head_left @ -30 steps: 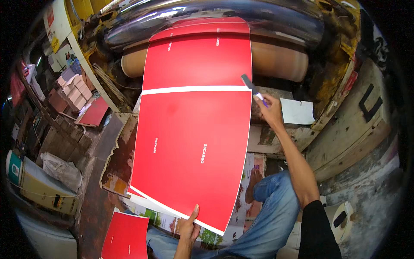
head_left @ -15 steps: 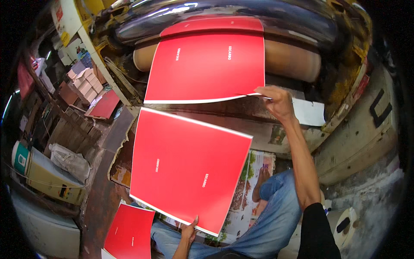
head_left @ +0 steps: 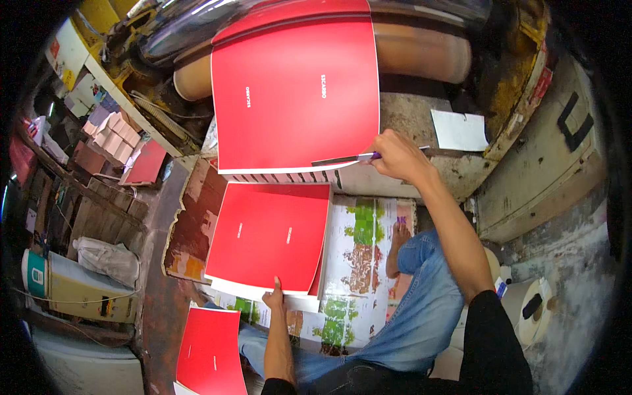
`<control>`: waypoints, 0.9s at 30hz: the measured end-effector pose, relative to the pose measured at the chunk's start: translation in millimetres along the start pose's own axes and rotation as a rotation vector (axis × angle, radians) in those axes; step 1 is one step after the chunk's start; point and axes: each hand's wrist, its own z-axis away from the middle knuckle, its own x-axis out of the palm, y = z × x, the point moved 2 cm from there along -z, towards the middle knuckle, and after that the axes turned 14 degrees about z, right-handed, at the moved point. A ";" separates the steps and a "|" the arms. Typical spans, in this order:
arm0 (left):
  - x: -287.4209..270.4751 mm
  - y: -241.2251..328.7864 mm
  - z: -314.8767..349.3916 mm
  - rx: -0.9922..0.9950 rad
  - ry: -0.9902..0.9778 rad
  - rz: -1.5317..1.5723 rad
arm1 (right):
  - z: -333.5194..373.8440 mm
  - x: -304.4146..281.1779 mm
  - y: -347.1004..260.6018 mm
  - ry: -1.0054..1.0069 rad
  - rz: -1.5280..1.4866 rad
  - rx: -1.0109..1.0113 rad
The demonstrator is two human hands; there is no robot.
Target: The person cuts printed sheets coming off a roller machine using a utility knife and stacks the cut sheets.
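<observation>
A large red printed sheet with white edges hangs from under the shiny machine roller. At its near edge my right hand is closed around a knife with a thin dark blade and some purple at the handle. The blade lies across the sheet's lower right part. Below it, a separate red sheet lies over a pile of sheets. My left hand pinches that sheet's near white edge, thumb on top.
A brown roller runs behind the hanging sheet. Another red sheet is at the lower left, beside my leg. A printed picture sheet covers the floor under my bare foot. A white paper rests on the machine ledge at right.
The loose red sheet in my left hand has come down and left onto the pile. The hanging sheet reaches lower, and the knife blade now lies across its near edge.
</observation>
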 end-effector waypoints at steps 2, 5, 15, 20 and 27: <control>28.7 -7.5 5.0 0.151 -0.004 0.020 | 6.8 14.9 17.9 -0.025 0.001 -0.013; 72.2 -16.3 61.1 0.508 0.285 -0.745 | 18.6 20.4 31.2 -0.114 -0.007 -0.011; 129.2 -47.9 42.5 0.454 -0.226 -1.138 | 16.5 -1.3 -14.9 -0.439 -0.140 -0.276; 167.4 40.8 126.2 0.176 -1.010 -1.166 | 43.0 -14.1 -3.4 -0.787 -0.327 -0.074; 224.7 134.6 196.7 -0.233 -1.019 0.929 | 29.7 -1.4 -23.9 -0.920 -0.455 -0.265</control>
